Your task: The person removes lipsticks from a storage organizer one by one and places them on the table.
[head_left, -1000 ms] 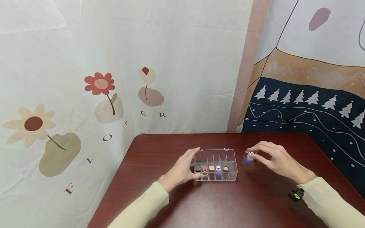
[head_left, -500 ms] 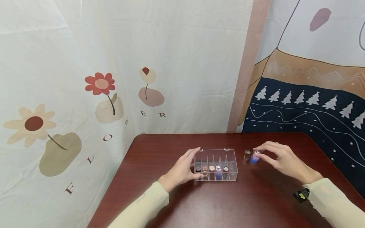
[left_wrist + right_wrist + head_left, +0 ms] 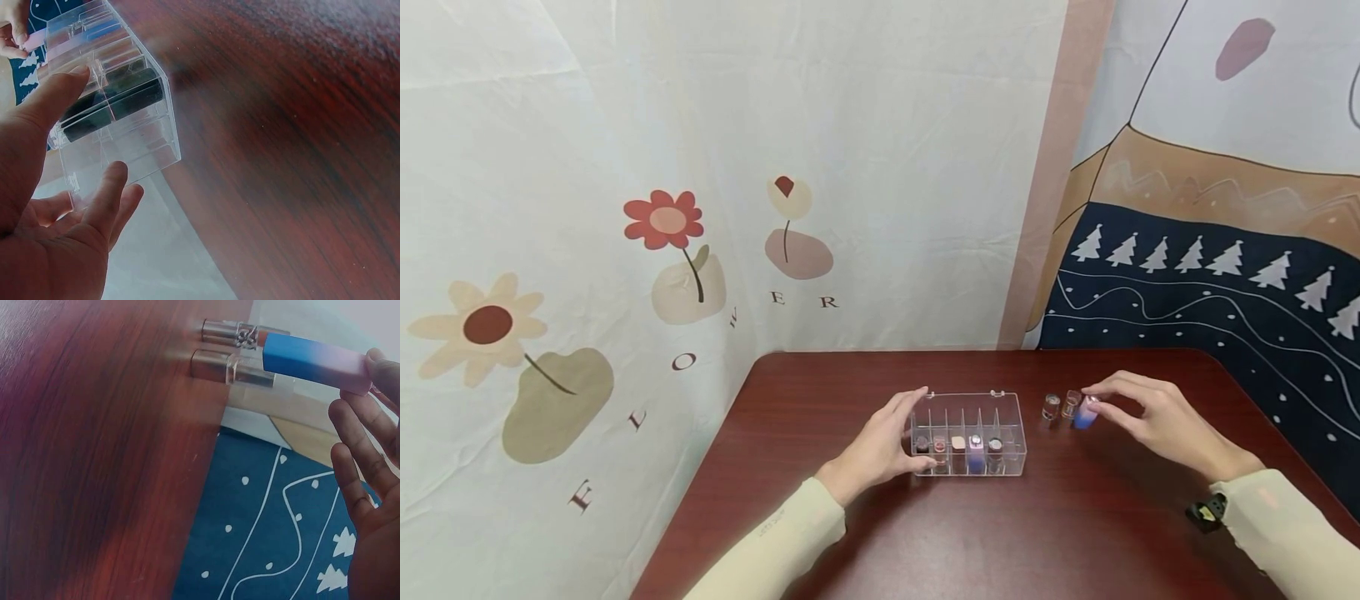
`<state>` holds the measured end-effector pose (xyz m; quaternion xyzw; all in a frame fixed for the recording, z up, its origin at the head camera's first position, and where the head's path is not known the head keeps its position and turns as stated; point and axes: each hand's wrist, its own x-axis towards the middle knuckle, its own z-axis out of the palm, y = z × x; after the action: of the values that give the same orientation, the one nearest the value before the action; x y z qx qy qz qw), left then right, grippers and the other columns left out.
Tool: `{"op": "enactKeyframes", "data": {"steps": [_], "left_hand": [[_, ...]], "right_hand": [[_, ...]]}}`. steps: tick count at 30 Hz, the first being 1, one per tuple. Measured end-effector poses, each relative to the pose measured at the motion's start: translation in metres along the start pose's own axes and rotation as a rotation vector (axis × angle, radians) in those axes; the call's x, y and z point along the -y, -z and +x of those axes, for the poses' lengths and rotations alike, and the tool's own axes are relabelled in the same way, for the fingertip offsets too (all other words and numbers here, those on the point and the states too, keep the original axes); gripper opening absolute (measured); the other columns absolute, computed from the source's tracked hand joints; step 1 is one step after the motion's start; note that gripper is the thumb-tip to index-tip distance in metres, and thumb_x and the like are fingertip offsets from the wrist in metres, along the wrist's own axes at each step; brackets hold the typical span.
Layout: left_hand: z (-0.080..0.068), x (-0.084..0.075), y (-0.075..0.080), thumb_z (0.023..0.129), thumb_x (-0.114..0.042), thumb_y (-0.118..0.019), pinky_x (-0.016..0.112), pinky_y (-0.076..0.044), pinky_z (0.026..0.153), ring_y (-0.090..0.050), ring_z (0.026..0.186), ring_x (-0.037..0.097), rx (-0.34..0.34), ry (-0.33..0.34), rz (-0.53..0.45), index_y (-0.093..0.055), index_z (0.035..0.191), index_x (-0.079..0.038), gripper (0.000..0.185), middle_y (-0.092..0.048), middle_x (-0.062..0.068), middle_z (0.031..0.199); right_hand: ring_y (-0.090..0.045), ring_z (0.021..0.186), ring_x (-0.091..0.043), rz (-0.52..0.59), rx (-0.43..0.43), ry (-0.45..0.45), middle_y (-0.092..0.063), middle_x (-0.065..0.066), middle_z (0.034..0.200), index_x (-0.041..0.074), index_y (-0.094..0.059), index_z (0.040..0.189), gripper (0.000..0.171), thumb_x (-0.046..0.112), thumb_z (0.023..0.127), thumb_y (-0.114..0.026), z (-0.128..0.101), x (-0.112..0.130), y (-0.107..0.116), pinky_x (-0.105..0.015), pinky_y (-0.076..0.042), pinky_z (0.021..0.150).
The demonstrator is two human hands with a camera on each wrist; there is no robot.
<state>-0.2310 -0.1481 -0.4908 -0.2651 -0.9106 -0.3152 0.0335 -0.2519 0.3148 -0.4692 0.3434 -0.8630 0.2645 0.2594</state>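
In the head view my left hand (image 3: 876, 442) holds the left end of a clear divided plastic box (image 3: 1014, 463), thumb at the front and fingers behind. Several lipstick tubes stand in its compartments, among them a pink-and-blue one (image 3: 976, 457). Dark tubes (image 3: 119, 103) show through the clear wall in the left wrist view. My right hand (image 3: 1172, 421) pinches the upper, pink end of another pink-and-blue lipstick tube (image 3: 312, 361) between thumb and fingers. In the right wrist view this tube is in front of two clear-capped lipstick tubes, one copper-coloured (image 3: 212, 365) and one with a patterned band (image 3: 220, 330).
The two clear-capped tubes stand upright on the dark red table (image 3: 955, 533), right of the box. A white flower-print cloth (image 3: 880, 167) hangs behind the table, and a dark blue tree-print cloth (image 3: 1195, 292) hangs at the right.
My right hand has moved to the right with the pink-and-blue lipstick tube, bringing the two clear-capped tubes into plainer sight. The left hand and box have stayed put.
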Motion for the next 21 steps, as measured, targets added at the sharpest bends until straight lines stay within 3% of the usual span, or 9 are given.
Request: {"op": "enactKeyframes", "data": {"steps": [12,21], "left_hand": [[0.0,0.001,0.001,0.087,-0.019,-0.106,0.047,-0.069,0.118,-0.069,0.149,0.043,-0.006,-0.022,-0.02,-0.04,0.178,-0.003,0.114,-0.055,0.018,0.173],[0.0,0.001,0.001,0.087,-0.014,-0.105,0.041,-0.072,0.112,-0.065,0.153,0.044,0.006,-0.015,-0.072,-0.038,0.179,-0.005,0.115,-0.054,0.018,0.174]], "right_hand": [[-0.072,0.108,0.008,-0.004,-0.005,-0.066,-0.085,0.014,0.117,0.034,-0.087,0.121,0.056,-0.004,0.083,-0.101,-0.006,-0.012,0.0,0.008,-0.045,0.106],[-0.071,0.107,0.008,-0.016,0.013,-0.098,-0.086,0.008,0.115,0.03,-0.088,0.122,0.048,-0.001,0.087,-0.098,-0.01,-0.023,0.0,0.008,-0.043,0.104]]}}
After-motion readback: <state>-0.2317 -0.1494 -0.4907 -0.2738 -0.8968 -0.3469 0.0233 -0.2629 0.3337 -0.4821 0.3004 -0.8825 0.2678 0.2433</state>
